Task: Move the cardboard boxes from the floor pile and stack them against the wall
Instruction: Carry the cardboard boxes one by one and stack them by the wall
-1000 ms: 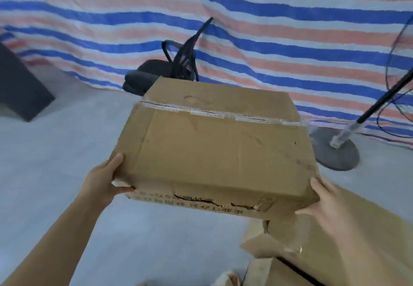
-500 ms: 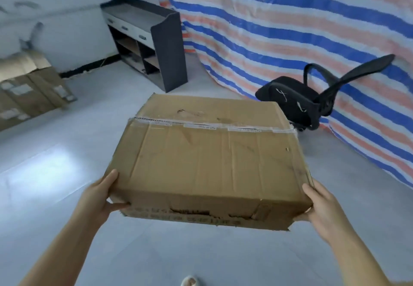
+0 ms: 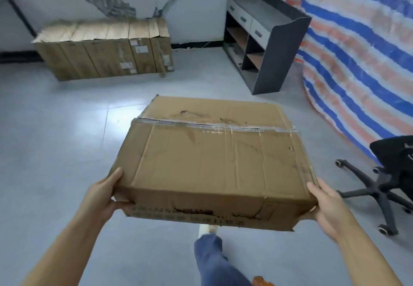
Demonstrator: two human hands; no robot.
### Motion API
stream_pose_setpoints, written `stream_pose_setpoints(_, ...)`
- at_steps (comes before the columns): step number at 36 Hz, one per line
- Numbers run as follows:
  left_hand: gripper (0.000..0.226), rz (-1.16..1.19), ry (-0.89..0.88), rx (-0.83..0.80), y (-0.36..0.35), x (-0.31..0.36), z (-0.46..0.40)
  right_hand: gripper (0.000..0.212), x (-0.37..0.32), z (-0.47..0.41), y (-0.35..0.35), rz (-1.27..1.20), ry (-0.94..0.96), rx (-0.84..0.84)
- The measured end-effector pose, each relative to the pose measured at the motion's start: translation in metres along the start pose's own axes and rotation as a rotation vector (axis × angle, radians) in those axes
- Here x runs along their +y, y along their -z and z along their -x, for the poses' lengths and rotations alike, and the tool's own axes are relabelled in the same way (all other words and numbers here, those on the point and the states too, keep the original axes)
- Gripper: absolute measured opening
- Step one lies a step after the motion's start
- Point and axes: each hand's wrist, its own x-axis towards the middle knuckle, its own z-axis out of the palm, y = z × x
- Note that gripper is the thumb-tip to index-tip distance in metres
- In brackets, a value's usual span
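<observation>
carried cardboard box (image 3: 212,158), held level above the floor (image 3: 55,140) in front of the person, long axis running left to right between the hands. nearest, below the box: one trousered leg (image 3: 212,261) stepping forward. left hand (image 3: 105,196) grips the box's near left corner, thumb on the top face, fingers curled under; right hand (image 3: 326,205) grips the near right corner the same way. both hands sit at about equal reach, so neither is clearly nearer the goal. the box's near side is torn along its lower edge; a taped seam crosses its top. right of the box: an office chair (image 3: 384,178), and beyond it a striped tarp (image 3: 357,51). beyond the box, right: a dark shelf unit (image 3: 268,40). beyond the box, left: the row of boxes at the wall (image 3: 105,49), well apart from the carried box. judged: the set-down place lies ahead and to the left of the hands.
</observation>
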Motion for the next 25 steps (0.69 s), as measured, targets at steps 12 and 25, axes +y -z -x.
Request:
stream_pose_setpoints(12,0.039,0.101,-0.001,0.158,0.008,0.079,-0.147,0.031,-0.063,-0.178,-0.157,0.131,-0.029,-0.173)
stream_pose_setpoints(25,0.025,0.194,-0.013,0.304,0.032,0.175,-0.273,0.03,-0.132,-0.313,-0.349,0.214,-0.077,-0.327)
